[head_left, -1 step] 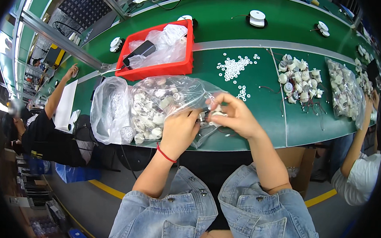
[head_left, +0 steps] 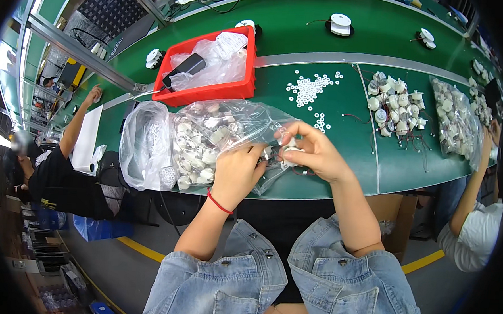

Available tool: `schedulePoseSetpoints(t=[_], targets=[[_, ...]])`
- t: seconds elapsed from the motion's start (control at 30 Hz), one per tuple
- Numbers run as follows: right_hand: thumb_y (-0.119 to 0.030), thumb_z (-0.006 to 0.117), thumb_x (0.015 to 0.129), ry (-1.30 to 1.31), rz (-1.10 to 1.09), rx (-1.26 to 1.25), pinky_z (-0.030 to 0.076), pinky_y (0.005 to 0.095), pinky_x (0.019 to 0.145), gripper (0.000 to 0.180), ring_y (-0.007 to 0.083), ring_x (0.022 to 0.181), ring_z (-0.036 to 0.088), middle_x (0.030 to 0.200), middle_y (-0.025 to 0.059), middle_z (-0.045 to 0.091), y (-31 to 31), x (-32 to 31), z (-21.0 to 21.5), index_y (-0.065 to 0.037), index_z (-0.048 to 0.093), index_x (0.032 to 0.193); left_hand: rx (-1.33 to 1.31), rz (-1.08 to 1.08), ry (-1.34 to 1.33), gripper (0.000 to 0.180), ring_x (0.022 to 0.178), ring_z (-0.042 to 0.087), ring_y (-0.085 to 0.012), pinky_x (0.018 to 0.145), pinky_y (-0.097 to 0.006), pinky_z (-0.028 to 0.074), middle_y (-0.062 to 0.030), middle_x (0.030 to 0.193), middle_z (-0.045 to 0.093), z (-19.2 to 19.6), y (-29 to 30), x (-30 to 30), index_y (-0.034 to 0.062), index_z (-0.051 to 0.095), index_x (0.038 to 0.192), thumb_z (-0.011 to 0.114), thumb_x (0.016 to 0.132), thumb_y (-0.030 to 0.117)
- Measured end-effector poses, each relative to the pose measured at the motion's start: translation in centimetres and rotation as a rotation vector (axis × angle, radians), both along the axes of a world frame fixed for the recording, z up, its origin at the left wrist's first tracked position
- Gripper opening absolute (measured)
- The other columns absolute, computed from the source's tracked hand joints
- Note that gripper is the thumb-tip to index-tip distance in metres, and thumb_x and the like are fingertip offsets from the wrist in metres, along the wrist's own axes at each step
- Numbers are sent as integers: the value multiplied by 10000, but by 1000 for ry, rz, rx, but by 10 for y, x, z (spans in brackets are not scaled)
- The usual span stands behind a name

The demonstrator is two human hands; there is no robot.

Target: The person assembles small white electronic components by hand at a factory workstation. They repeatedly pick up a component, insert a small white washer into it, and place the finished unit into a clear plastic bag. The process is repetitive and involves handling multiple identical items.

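Observation:
My left hand (head_left: 236, 172) is closed at the open mouth of a clear plastic bag (head_left: 248, 112) full of white plastic parts with wires. A small dark and silvery piece shows at its fingertips; whether it is gripped there is unclear. My right hand (head_left: 318, 156) pinches a white round plastic part (head_left: 291, 150) between thumb and fingers, close to the left fingertips. Dark red wire (head_left: 303, 172) hangs below it. Both hands are over the near edge of the green table, and the bag's film lies around and under them.
Left of the bag stands another clear bag (head_left: 141, 145) of small white rings. Behind is a red bin (head_left: 209, 90) with plastic bags and a black adapter. Loose white washers (head_left: 309, 90), a wired-parts pile (head_left: 399, 108) and a filled bag (head_left: 455, 119) lie rightward. Co-workers' arms reach in at both sides.
My right hand has shifted slightly, turning the white part, and dark red wire now shows beneath it. The left hand has stayed nearly still.

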State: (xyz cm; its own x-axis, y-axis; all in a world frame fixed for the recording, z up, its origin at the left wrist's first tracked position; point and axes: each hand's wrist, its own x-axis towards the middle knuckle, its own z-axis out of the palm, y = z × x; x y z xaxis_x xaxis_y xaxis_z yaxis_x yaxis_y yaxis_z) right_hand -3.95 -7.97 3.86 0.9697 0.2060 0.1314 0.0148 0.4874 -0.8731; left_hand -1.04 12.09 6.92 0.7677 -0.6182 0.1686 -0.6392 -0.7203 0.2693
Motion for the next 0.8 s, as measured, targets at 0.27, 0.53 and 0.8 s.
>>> schedulePoseSetpoints(t=[0.27, 0.53, 0.8], targets=[[-60, 653, 870, 147, -222, -147, 379, 167, 565, 173, 34, 779, 536, 1078, 16, 563, -13, -7, -4, -67, 563, 1017, -456, 140, -185, 234, 746, 678, -246, 660, -333, 518, -134, 820, 690, -5, -13, 6, -1, 683, 960, 755, 753, 81], [-102, 615, 912, 159, -251, 275, 363, 175, 471, 145, 84, 724, 553, 1101, 72, 566, -11, -7, -1, -65, 540, 1030, -1137, 186, 459, 439, 907, 587, -115, 796, -257, 477, -94, 1031, 602, 3, -13, 17, 15, 405, 1315, 558, 905, -28], [-119, 617, 914, 183, -272, 302, 350, 172, 466, 177, 81, 700, 534, 1087, 82, 566, -11, -11, -7, -57, 533, 1057, -1001, 186, 186, 311, 868, 674, -207, 698, -281, 589, -193, 1093, 602, 27, 4, 38, -10, 389, 1165, 576, 918, -28]])
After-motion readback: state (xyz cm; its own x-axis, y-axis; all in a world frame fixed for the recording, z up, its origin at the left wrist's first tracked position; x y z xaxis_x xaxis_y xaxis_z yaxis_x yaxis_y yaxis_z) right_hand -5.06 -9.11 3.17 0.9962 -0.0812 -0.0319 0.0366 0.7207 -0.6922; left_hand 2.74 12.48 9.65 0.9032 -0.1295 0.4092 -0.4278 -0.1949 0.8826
